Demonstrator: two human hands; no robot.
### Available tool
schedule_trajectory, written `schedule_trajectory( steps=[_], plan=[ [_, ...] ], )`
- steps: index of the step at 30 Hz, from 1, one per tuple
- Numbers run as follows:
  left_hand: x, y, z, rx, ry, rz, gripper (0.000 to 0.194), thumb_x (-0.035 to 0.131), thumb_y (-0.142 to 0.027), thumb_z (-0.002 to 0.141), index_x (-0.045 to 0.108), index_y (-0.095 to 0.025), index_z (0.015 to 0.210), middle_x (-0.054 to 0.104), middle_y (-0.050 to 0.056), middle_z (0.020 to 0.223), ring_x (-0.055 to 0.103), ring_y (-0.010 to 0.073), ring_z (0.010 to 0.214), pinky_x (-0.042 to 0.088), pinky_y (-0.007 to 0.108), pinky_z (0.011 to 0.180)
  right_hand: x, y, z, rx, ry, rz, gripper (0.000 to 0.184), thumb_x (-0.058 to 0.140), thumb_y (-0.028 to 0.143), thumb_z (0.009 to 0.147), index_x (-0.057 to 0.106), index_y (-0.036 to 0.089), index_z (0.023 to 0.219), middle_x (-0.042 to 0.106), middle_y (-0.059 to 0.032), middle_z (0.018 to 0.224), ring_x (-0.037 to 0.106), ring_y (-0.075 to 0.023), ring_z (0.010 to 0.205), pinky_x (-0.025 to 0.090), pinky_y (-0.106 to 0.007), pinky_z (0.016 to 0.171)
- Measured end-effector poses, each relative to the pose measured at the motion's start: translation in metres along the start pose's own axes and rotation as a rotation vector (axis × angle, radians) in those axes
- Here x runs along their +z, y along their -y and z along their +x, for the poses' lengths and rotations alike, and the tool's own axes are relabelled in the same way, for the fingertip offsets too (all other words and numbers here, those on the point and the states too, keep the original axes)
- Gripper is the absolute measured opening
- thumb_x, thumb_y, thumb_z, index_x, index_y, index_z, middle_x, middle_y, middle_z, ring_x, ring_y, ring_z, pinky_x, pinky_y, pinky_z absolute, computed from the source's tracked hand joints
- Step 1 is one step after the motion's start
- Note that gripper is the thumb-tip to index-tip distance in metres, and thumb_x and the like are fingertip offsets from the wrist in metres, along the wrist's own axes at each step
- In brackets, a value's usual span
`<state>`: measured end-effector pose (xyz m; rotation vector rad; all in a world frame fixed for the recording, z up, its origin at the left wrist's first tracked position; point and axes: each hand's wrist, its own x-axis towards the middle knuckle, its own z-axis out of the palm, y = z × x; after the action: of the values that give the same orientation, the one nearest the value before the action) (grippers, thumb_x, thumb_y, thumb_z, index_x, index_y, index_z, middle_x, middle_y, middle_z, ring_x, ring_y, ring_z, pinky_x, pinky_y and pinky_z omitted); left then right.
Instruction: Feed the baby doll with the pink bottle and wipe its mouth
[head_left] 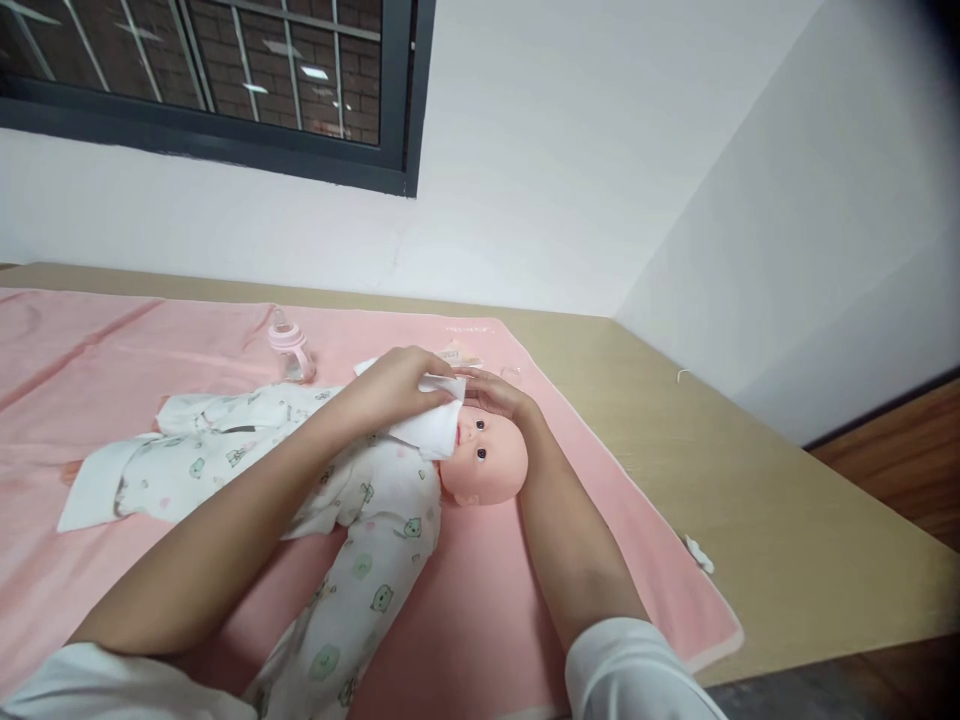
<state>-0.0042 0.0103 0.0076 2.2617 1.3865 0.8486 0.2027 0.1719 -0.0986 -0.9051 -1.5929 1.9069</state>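
Note:
A baby doll [486, 460] in white pyjamas printed with green animals lies on its back, head to the right. Across its chin and upper chest is a white cloth [429, 432]. My left hand [405, 385] pinches the cloth between thumb and fingers, above the doll's chest. On the far side of the head, my right hand [496, 393] curves round the cheek, fingers stretched toward the cloth's edge. Whether those fingertips touch the cloth I cannot tell. My right forearm passes close by the crown of the head.
A pink blanket [465, 600] lies under the doll on a wooden surface [645, 440]. Beyond the doll's body stands a baby bottle [291, 348] with a pink collar. A small clear packet [459, 355] lies behind my hands. A white scrap [699, 554] rests by the blanket's right edge.

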Motion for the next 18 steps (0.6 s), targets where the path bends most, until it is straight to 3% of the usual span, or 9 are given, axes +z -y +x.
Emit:
schedule_trajectory(
  steps=[5, 10, 14, 18],
  plan=[
    [-0.024, 0.005, -0.006, 0.029, -0.211, -0.031, 0.025, 0.058, -0.035, 0.085, 0.074, -0.020, 0.097, 0.070, 0.004, 0.108, 0.063, 0.0227, 0.103, 0.047, 0.033, 0.090, 0.017, 0.049, -0.018, -0.158, 0.129, -0.264, 0.044, 0.072, 0.035, 0.081, 0.062, 0.026, 0.122, 0.061, -0.0073, 0.132, 0.064, -0.0222, 0.113, 0.048, -0.047, 0.107],
    [-0.034, 0.014, -0.008, 0.014, -0.290, 0.033, 0.027, 0.057, -0.037, 0.085, 0.074, -0.022, 0.098, 0.063, 0.006, 0.123, 0.057, 0.0249, 0.117, 0.045, 0.036, 0.101, 0.065, 0.105, -0.054, -0.539, 0.095, -0.593, 0.041, 0.066, 0.037, 0.085, 0.061, 0.027, 0.124, 0.055, -0.0066, 0.139, 0.055, -0.0239, 0.124, 0.043, -0.051, 0.108],
    [-0.032, 0.019, -0.008, 0.005, -0.251, 0.057, 0.031, 0.054, -0.041, 0.086, 0.074, -0.023, 0.103, 0.058, 0.007, 0.129, 0.055, 0.0261, 0.120, 0.042, 0.041, 0.106, 0.103, 0.119, -0.073, -0.700, 0.025, -0.890, 0.031, 0.060, 0.036, 0.089, 0.064, 0.027, 0.118, 0.056, -0.0058, 0.134, 0.052, -0.0232, 0.126, 0.042, -0.048, 0.107],
    [-0.032, 0.019, -0.009, -0.003, -0.244, 0.083, 0.032, 0.053, -0.043, 0.087, 0.074, -0.025, 0.104, 0.057, 0.006, 0.132, 0.055, 0.0264, 0.120, 0.043, 0.043, 0.106, 0.118, 0.119, -0.079, -0.707, -0.111, -1.136, 0.019, 0.059, 0.031, 0.089, 0.067, 0.021, 0.103, 0.060, -0.0083, 0.122, 0.056, -0.0231, 0.113, 0.044, -0.042, 0.100]
  ],
)
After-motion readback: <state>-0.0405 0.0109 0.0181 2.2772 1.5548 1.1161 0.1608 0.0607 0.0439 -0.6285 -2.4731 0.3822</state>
